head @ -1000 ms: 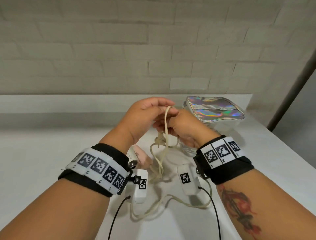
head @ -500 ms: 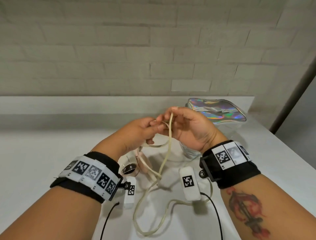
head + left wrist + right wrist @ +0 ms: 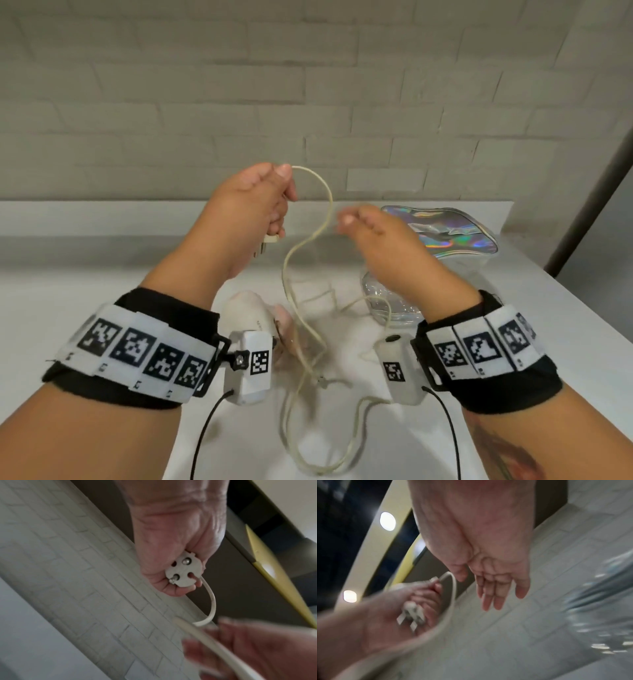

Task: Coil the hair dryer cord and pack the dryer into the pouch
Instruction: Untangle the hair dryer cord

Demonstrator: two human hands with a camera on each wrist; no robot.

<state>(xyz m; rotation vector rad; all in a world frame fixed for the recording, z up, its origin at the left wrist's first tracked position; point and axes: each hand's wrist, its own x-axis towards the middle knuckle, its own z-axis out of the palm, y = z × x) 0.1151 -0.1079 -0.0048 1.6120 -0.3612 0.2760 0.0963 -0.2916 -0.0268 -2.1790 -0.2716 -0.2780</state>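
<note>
My left hand [image 3: 270, 205] is raised above the table and grips the white plug [image 3: 183, 572] of the hair dryer cord. The cream cord [image 3: 325, 212] arcs out of its fist and falls in loose bends to the table, where more of it lies in a loop [image 3: 318, 455]. My right hand [image 3: 363, 226] hovers beside the cord with straight fingers [image 3: 496, 595] and holds nothing. The pink and white hair dryer [image 3: 250, 315] lies on the table under my left wrist. The holographic pouch [image 3: 442, 233] sits at the back right.
A clear glass bowl [image 3: 380, 298] stands on the white table [image 3: 85, 281] under my right wrist, in front of the pouch. A brick wall [image 3: 205, 102] closes off the back. The table's right edge [image 3: 575, 308] runs diagonally past the pouch.
My hands have parted: the left rose up and left with the plug end, and the right let go of the cord. The knotted bunch has come loose and hangs as one strand.
</note>
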